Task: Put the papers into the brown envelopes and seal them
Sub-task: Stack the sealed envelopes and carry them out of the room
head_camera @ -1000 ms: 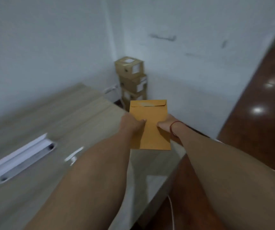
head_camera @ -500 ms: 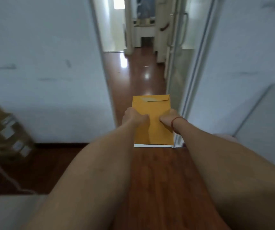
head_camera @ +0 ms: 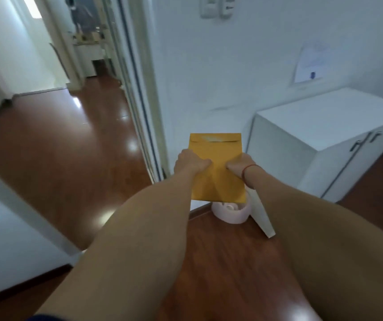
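A brown envelope [head_camera: 217,156] is held upright in front of me at arm's length, flap folded down at its top edge. My left hand [head_camera: 189,164] grips its left edge and my right hand [head_camera: 241,166], with a red string at the wrist, grips its right edge. Both arms are stretched forward. No loose papers are in view.
A white cabinet [head_camera: 320,140] with metal handles stands at the right against the wall. A pale bin [head_camera: 231,213] sits on the wooden floor below the envelope. An open doorway [head_camera: 97,93] leads to a hallway at the left. A white panel edge [head_camera: 3,228] is near left.
My view has swung to the right, away from the wooden desk and cardboard boxes, past the doorway to the white cabinet. Both hands kept the same grip on the envelope.
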{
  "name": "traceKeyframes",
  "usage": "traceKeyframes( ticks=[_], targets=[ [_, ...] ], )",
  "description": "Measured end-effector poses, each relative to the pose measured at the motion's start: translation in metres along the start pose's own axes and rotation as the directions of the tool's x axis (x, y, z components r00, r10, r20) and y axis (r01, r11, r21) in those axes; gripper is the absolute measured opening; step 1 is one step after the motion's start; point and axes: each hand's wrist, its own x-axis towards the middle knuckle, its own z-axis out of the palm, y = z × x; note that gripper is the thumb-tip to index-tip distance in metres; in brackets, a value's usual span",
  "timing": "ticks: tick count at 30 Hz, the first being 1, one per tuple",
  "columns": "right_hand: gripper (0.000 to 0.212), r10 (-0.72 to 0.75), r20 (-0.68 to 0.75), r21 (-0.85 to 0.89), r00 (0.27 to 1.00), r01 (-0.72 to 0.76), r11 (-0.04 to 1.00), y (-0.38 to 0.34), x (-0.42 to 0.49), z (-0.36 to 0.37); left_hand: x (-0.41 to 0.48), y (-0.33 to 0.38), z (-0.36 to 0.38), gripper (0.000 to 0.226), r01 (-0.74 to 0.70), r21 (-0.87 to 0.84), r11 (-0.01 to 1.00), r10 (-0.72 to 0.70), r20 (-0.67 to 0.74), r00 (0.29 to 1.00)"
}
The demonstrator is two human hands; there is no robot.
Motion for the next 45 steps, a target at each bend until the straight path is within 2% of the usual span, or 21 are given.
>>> traceKeyframes(
  ticks=[2, 5, 10, 20, 27, 31, 34, 40, 45],
  targets=[
    [0.025, 0.046, -0.027, -0.002, 0.999, -0.046, 0.999, 0.012, 0.026, -0.035, 0.022, 0.038, 0.027, 0.077, -0.025, 0.021, 0.999, 0.024, 0.034, 0.999],
    [0.037, 0.080, -0.077, 0.019, 0.994, -0.079, 0.997, 0.037, 0.080, -0.094, 0.058, 0.099, 0.075, 0.071, -0.060, 0.037, 0.998, 0.058, 0.060, 0.997],
    [0.046, 0.064, -0.109, 0.007, 0.992, -0.064, 0.998, 0.069, 0.164, -0.187, 0.109, 0.190, 0.158, 0.070, -0.066, 0.004, 0.998, 0.065, 0.060, 0.996],
    [0.044, 0.063, -0.029, -0.110, 0.998, -0.066, 0.992, 0.124, 0.318, -0.345, 0.191, 0.341, 0.299, 0.068, 0.071, -0.098, 0.993, -0.066, 0.053, 0.996],
    [0.045, 0.047, 0.008, -0.142, 0.999, -0.046, 0.989, 0.144, 0.434, -0.407, 0.277, 0.414, 0.369, 0.069, 0.129, -0.137, 0.982, -0.131, -0.011, 0.991],
    [0.045, 0.059, 0.035, -0.159, 0.998, -0.053, 0.986, 0.151, 0.494, -0.438, 0.322, 0.453, 0.401, 0.068, 0.179, -0.152, 0.972, -0.181, 0.005, 0.984],
    [0.053, 0.100, 0.078, -0.183, 0.992, -0.084, 0.980, 0.154, 0.536, -0.465, 0.349, 0.482, 0.423, 0.070, 0.227, -0.153, 0.962, -0.229, 0.000, 0.973],
    [0.053, 0.116, 0.122, -0.214, 0.986, -0.088, 0.973, 0.165, 0.626, -0.505, 0.398, 0.529, 0.474, 0.068, 0.354, -0.260, 0.898, -0.366, 0.003, 0.931],
    [0.048, 0.081, 0.196, -0.232, 0.977, -0.034, 0.972, 0.180, 0.701, -0.532, 0.443, 0.573, 0.512, 0.055, 0.428, -0.295, 0.854, -0.476, -0.110, 0.873]
  ],
)
